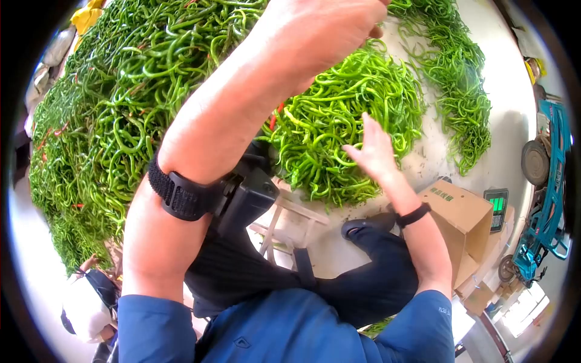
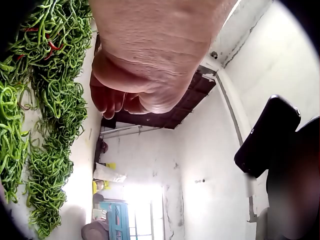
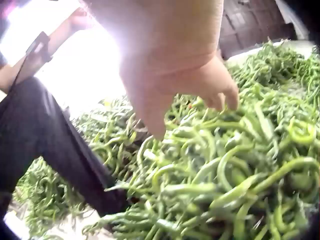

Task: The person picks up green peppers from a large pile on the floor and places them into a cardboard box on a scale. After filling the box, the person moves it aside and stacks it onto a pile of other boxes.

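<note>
Long, thin green chili peppers lie in a loose pile in front of the person. My right hand is over the near right side of this pile, thumb and fingers spread apart. In the right wrist view its fingers point down at the curled peppers, with nothing between them. My left hand is raised across the far side of the pile, partly cut off by the head view's top edge. In the left wrist view its fingers hang loosely curled, and no pepper shows in them.
A much larger heap of darker green chilies, with a few red ones, fills the left. Another strip of peppers lies at the right. Near the right knee stand a cardboard box and a scale display. A teal cart is farther right.
</note>
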Demonstrator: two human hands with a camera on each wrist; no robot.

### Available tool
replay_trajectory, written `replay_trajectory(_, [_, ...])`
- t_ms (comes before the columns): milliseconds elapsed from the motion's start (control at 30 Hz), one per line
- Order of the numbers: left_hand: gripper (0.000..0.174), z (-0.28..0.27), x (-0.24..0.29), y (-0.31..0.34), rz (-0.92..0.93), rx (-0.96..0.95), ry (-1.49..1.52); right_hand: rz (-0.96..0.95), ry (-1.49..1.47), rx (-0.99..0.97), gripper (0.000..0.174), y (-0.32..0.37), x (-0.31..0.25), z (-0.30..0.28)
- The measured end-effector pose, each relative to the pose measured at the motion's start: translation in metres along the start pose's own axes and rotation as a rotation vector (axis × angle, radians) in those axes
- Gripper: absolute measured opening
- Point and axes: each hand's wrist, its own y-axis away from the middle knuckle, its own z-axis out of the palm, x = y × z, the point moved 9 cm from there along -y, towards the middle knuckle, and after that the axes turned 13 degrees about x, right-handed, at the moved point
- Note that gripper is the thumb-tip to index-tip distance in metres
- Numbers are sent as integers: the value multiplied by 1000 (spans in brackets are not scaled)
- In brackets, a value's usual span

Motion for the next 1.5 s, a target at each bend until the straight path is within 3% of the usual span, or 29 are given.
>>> replay_trajectory(100, [29, -12, 5, 12, 149, 35, -116, -114, -23, -25, 95, -2, 13, -21])
replay_trajectory(133, [30, -20, 6, 11, 115, -31, -79, -205, -32, -7, 81, 5, 12, -25])
replay_trajectory(267, [29, -30, -3, 11, 105, -44, -50, -415, 77, -145, 51, 35, 3, -7])
replay_trajectory(300, [29, -30, -4, 10, 106, -47, -55, -439, 84, -226, 53, 43, -5, 2])
replay_trajectory(367, [28, -30, -7, 8, 110, -55, -74, -571, 138, -183, 63, 53, -41, -5])
replay_trajectory(400, [28, -29, -9, 7, 112, -60, -87, -566, 229, -261, 75, 58, -40, 9])
replay_trajectory(500, [28, -24, -7, 15, 102, -122, -70, -513, 471, -330, 83, 49, -33, 40])
replay_trajectory(533, [27, -22, -7, 16, 103, -147, -66, -444, 524, -405, 79, 42, -23, 54])
replay_trajectory(567, [27, -20, -6, 18, 105, -171, -62, -474, 575, -305, 82, 38, -15, 69])
replay_trajectory(633, [27, -16, -6, 22, 151, -193, -95, -437, 627, -315, 75, 31, -13, 81])
replay_trajectory(733, [28, -12, -1, 34, 254, -178, -190, -498, 644, -437, 68, 46, -6, 89])
replay_trajectory(833, [27, -14, -1, 33, 143, -254, -183, -483, 611, -429, 65, 55, 8, 75])
replay_trajectory(867, [27, -7, -4, 30, 74, -212, -263, -569, 571, -255, 65, 56, 10, 72])
replay_trajectory(967, [25, 2, -5, 38, 208, -175, -307, -548, 456, -246, 61, 49, 7, 69])
replay_trajectory(1000, [24, 6, -5, 38, 223, -183, -309, -474, 411, -286, 50, 43, 8, 75])
replay_trajectory(1033, [23, 10, -4, 39, 237, -191, -311, -515, 446, -189, 47, 42, 7, 80])
replay_trajectory(1067, [23, 15, -8, 30, 173, -204, -338, -491, 445, -200, 50, 42, 13, 81])
replay_trajectory(1167, [23, 9, -5, 41, 390, -202, -269, -420, 486, -227, 61, 61, 29, 70])
replay_trajectory(1233, [23, 11, -4, 40, 375, -267, -244, -372, 536, -229, 63, 71, 42, 59])
replay_trajectory(1300, [23, 17, -5, 45, 414, -256, -279, -257, 391, -242, 59, 75, 57, 61])
replay_trajectory(1433, [22, 41, -12, 36, 272, -328, -325, -152, 128, -350, 49, 63, 51, 69])
replay_trajectory(1500, [22, 51, -17, 33, 219, -356, -358, -156, 7, -309, 44, 54, 57, 68])
